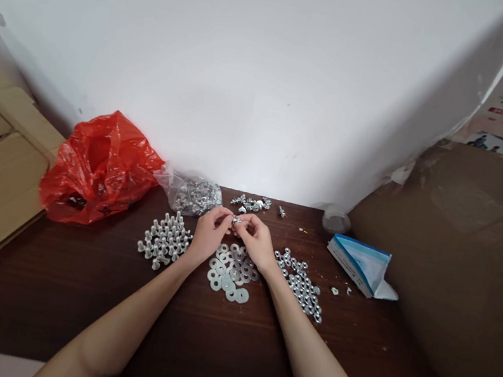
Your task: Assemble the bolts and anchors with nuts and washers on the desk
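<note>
Tabletop's point(201, 341) front edge passable between forearms point(123, 321); washers point(227, 282) block the centre, bolts point(163, 239) and nuts point(306, 293) either side, red bag point(107, 168) the rear-left corner.

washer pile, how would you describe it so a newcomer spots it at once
Find the dark brown table, then the left hand and right hand above it. The washer pile lies just nearer the camera, between bolts on the left and nuts on the right. Broad, flat rings set it apart: bolts have shanks, nuts are smaller.

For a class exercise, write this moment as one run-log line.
left hand: pinching small silvery metal piece; right hand: same piece; nearby: flat silvery round metal washers
</note>
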Demonstrator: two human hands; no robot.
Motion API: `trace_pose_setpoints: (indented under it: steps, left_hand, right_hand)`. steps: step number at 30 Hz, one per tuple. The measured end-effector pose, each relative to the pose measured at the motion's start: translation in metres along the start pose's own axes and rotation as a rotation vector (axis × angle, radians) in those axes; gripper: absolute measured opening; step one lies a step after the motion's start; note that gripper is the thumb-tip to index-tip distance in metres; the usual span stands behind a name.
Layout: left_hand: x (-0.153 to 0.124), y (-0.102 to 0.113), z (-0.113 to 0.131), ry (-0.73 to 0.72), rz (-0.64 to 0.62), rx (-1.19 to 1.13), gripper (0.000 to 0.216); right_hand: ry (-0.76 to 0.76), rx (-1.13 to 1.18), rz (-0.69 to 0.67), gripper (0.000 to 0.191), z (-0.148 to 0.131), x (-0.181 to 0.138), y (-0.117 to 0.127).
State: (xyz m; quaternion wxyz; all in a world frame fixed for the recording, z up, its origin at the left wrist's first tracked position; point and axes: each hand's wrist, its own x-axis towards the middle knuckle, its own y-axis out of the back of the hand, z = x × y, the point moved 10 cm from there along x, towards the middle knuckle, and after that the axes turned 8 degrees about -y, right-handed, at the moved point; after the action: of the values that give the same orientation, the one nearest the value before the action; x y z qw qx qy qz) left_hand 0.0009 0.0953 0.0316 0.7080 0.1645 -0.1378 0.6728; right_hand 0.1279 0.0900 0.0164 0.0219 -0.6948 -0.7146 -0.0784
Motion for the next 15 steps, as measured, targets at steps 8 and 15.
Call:
trace_pose_setpoints:
  steps: [8, 15]
  left_hand:
    - [0.0011, 0.0021, -0.0068, 0.027, 0.017, -0.046, 0.01]
    - [0.0002, -0.0017, -0.0027, 0.008, -0.036, -0.011, 0.018]
  right_hand:
    - [0.004, 0.031, -0.002, 0.026, 0.0022, 0.0015, 0.001]
    - [0.013, -0.006, 0.0, 0.027, -0.0017, -0.0005, 0.0002]
